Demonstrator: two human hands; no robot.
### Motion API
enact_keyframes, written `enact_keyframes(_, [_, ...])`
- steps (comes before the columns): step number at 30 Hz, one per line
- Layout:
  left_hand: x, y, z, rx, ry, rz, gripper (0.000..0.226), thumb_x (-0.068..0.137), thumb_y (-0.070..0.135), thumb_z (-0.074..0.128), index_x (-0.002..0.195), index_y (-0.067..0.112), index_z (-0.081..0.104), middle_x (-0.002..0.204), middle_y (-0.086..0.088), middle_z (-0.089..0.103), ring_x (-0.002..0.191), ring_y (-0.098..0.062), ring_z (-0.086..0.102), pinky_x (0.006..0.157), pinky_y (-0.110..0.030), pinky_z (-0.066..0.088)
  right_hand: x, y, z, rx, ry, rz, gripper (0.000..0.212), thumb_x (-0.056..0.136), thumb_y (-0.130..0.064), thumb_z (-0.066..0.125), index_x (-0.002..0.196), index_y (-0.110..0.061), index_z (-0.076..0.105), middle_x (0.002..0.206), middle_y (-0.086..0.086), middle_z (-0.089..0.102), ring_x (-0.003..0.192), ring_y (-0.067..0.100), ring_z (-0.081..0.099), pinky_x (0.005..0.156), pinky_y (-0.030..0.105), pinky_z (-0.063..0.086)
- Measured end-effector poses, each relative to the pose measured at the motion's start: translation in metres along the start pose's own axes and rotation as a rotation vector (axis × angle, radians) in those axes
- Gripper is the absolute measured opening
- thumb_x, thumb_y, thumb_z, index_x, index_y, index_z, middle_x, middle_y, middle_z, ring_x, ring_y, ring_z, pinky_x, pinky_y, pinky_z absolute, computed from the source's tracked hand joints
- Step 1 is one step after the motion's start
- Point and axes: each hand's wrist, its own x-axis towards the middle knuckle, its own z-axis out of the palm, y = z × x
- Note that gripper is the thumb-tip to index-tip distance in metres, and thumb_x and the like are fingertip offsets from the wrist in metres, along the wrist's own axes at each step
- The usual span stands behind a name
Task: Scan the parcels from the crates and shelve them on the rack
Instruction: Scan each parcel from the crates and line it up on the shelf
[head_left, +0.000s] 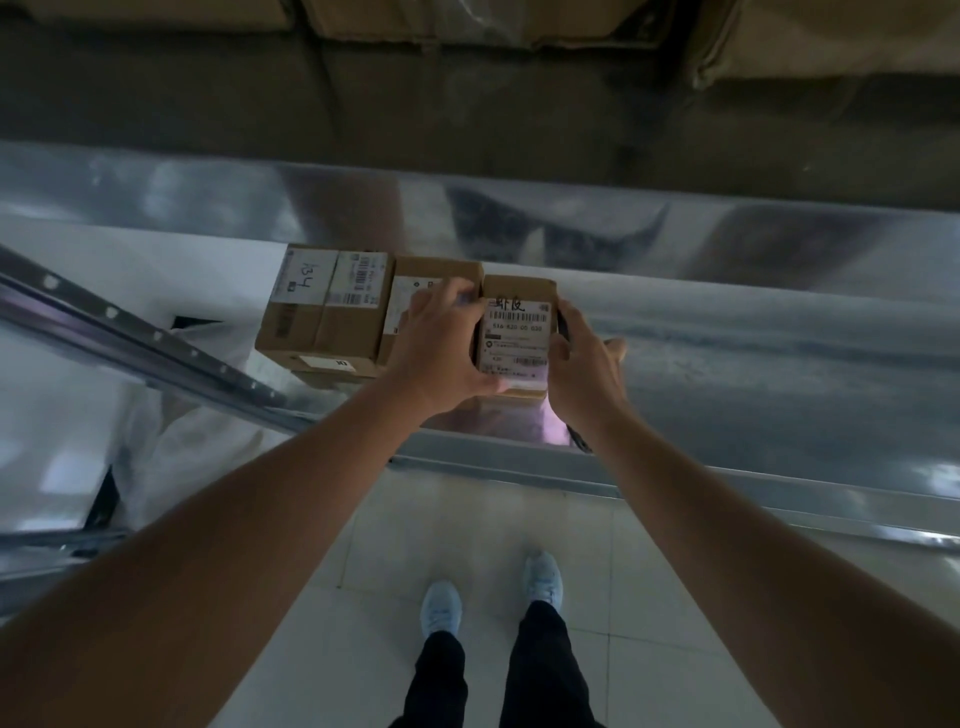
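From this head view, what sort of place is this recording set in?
Probably a parcel depot or courier pickup room. Labelled cardboard parcels sit in a row on a metal rack shelf, both hands set down another barcoded parcel, and the floor is tiled.

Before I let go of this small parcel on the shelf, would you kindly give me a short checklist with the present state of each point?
1. Both hands on the small parcel: ok. The left hand and the right hand grip its two sides.
2. Label readable from above: ok. The barcode label faces up.
3. Parcel in line with its neighbours: ok. It sits right of the middle parcel and the parcel marked 134.
4. Parcel fully resting on the metal shelf: cannot tell. Its underside is hidden.
5. Free shelf space to the right: ok. Bare metal shows there.
6. Already scanned: cannot tell. A dark object shows under the right hand, unclear.
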Motion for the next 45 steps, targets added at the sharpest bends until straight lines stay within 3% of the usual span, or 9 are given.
enact_keyframes(3, [-0.003, 0.0, -0.003, 0.026, -0.01, 0.014, 0.091, 0.071, 0.051, 0.092, 0.149, 0.017, 0.058, 0.155, -0.005, 0.042, 0.144, -0.029, 0.036, 0.122, -0.056, 0.035, 0.0, 0.0, 0.004, 0.015, 0.002, 0.005, 0.048, 0.113, -0.034, 0.028, 0.154, -0.06, 0.032, 0.127, 0.008, 0.05, 0.094, 0.021, 0.044, 0.078, 0.036, 0.042])
enact_keyframes(5, [-0.004, 0.0, -0.005, 0.042, -0.025, 0.023, 0.09, 0.075, 0.05, 0.09, 0.151, 0.018, 0.056, 0.159, -0.007, 0.04, 0.147, -0.03, 0.034, 0.124, -0.056, 0.033, 0.0, 0.0, 0.005, -0.002, -0.008, 0.011, 0.048, 0.113, -0.037, 0.027, 0.154, -0.063, 0.03, 0.128, 0.008, 0.05, 0.1, 0.026, 0.044, 0.077, 0.038, 0.04])
enact_keyframes(14, [-0.013, 0.016, -0.013, 0.103, -0.113, 0.02, 0.089, 0.087, 0.05, 0.079, 0.162, 0.023, 0.04, 0.173, -0.01, 0.021, 0.158, -0.036, 0.023, 0.126, -0.059, 0.024, -0.025, -0.006, -0.027, -0.073, 0.006, -0.053, 0.05, 0.111, -0.054, 0.033, 0.159, -0.06, 0.02, 0.123, 0.008, 0.046, 0.096, 0.032, 0.057, 0.089, 0.056, 0.059])
enact_keyframes(20, [-0.034, 0.036, -0.025, 0.094, -0.078, -0.033, 0.087, 0.094, 0.037, 0.075, 0.166, 0.021, 0.029, 0.171, -0.012, 0.024, 0.155, -0.04, 0.03, 0.123, -0.057, 0.033, -0.052, -0.009, -0.061, -0.241, 0.013, -0.237, 0.049, 0.112, -0.048, 0.036, 0.16, -0.052, 0.027, 0.121, 0.014, 0.053, 0.106, 0.035, 0.055, 0.09, 0.053, 0.054])
enact_keyframes(24, [-0.05, 0.056, -0.041, 0.122, -0.031, -0.02, 0.077, 0.095, 0.031, 0.074, 0.162, 0.018, 0.038, 0.164, -0.014, 0.033, 0.147, -0.039, 0.041, 0.117, -0.053, 0.042, -0.078, -0.015, -0.086, -0.369, 0.026, -0.328, 0.049, 0.11, -0.052, 0.024, 0.159, -0.055, 0.021, 0.129, 0.017, 0.058, 0.11, 0.038, 0.054, 0.095, 0.057, 0.05])
enact_keyframes(30, [-0.087, 0.09, -0.062, 0.165, 0.002, 0.067, 0.07, 0.097, 0.035, 0.072, 0.158, 0.016, 0.044, 0.159, -0.015, 0.042, 0.14, -0.04, 0.05, 0.113, -0.054, 0.048, -0.146, -0.018, -0.129, -0.495, 0.078, -0.317, 0.05, 0.114, -0.046, 0.032, 0.162, -0.054, 0.02, 0.138, 0.017, 0.048, 0.12, 0.041, 0.048, 0.1, 0.058, 0.049])
enact_keyframes(33, [-0.112, 0.106, -0.072, 0.181, 0.027, 0.143, 0.068, 0.1, 0.038, 0.067, 0.159, 0.016, 0.043, 0.158, -0.015, 0.044, 0.141, -0.038, 0.048, 0.114, -0.056, 0.045, -0.182, -0.015, -0.144, -0.496, 0.129, -0.31, 0.05, 0.114, -0.046, 0.033, 0.162, -0.053, 0.021, 0.141, 0.017, 0.046, 0.122, 0.042, 0.047, 0.101, 0.059, 0.048])
enact_keyframes(39, [-0.166, 0.151, -0.095, 0.22, 0.049, 0.27, 0.065, 0.11, 0.049, 0.044, 0.166, 0.019, 0.033, 0.174, -0.01, 0.026, 0.157, -0.033, 0.03, 0.126, -0.053, 0.03, -0.259, -0.006, -0.181, -0.471, 0.284, -0.284, 0.049, 0.113, -0.045, 0.034, 0.161, -0.051, 0.024, 0.147, 0.018, 0.044, 0.124, 0.044, 0.046, 0.101, 0.06, 0.046])
enact_keyframes(45, [-0.206, 0.226, -0.104, 0.256, 0.076, 0.396, 0.064, 0.111, 0.053, 0.038, 0.165, 0.019, 0.036, 0.173, -0.008, 0.029, 0.156, -0.032, 0.033, 0.125, -0.052, 0.031, -0.331, 0.023, -0.244, -0.443, 0.414, -0.224, 0.049, 0.113, -0.045, 0.035, 0.161, -0.049, 0.026, 0.143, 0.018, 0.05, 0.122, 0.043, 0.048, 0.099, 0.057, 0.046])
